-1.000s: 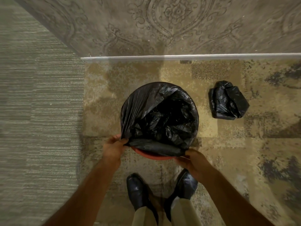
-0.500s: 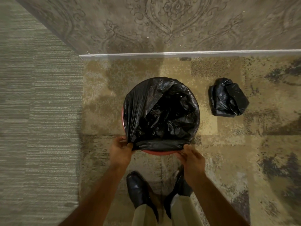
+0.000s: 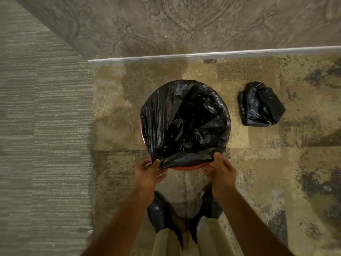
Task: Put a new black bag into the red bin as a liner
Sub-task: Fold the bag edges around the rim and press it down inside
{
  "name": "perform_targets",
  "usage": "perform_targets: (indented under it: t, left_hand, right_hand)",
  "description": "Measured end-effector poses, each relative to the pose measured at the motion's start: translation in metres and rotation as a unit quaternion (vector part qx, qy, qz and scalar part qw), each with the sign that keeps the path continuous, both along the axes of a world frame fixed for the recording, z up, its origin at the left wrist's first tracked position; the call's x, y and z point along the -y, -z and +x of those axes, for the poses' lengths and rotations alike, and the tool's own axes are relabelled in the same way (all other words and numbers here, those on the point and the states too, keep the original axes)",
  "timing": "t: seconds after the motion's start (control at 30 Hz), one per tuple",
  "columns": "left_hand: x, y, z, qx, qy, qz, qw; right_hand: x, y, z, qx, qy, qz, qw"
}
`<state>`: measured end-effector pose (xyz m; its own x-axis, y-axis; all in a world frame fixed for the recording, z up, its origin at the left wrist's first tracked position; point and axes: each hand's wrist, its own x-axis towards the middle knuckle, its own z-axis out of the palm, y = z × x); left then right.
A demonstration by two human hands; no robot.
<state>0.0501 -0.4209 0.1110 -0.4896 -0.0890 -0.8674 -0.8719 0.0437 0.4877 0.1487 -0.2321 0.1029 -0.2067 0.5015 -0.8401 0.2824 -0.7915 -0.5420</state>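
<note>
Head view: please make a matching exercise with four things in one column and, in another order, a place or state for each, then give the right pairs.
Things:
1. thin black plastic liner bag
2. round red plastic bin
3. crumpled black bag bundle
4. pair of black shoes

Places or states:
A. lying on the carpet, right of the bin
B. only a strip of near rim shows
C. below the two hands
D. stretched over the bin mouth, near edge pinched

Pairs: 1-D, 2-B, 3-A, 4-C

Black bag (image 3: 186,117) glossy crinkled plastic; red bin (image 3: 186,167) smooth; carpet (image 3: 118,115) rough.
</note>
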Motion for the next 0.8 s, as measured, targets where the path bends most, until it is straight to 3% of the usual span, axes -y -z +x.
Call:
perform_targets:
  t: [0.1,0.27,0.47,0.53,0.63,0.8]
  left_hand:
    - [-0.008,0.003,0.005,-0.024,0.011,-0.006,1.0]
    - [-0.016,0.008,0.014,-0.034,-0.001,-0.001,0.999]
    - [0.0,0.015,0.016,-0.015,0.019,0.054,0.998]
    - [0.006,0.016,0.017,-0.003,0.034,0.047,0.998]
    - [0.01,0.023,0.01,0.024,0.042,0.023,0.999]
    - [0.01,0.036,-0.016,0.059,-0.04,-0.074,0.995]
  right_hand:
    - [-0.003,-0.001,-0.002,-0.009,0.011,0.046,0.999]
    - [-0.011,0.005,0.008,-0.014,0.041,0.047,0.998]
    - [-0.005,0.022,0.016,-0.026,0.048,-0.082,0.995]
    - [0.0,0.029,0.012,-0.018,0.039,-0.1,0.994]
    - [0.007,0.04,0.002,0.033,0.014,-0.049,0.998]
    - [0.011,0.053,-0.01,0.062,-0.028,-0.011,0.998]
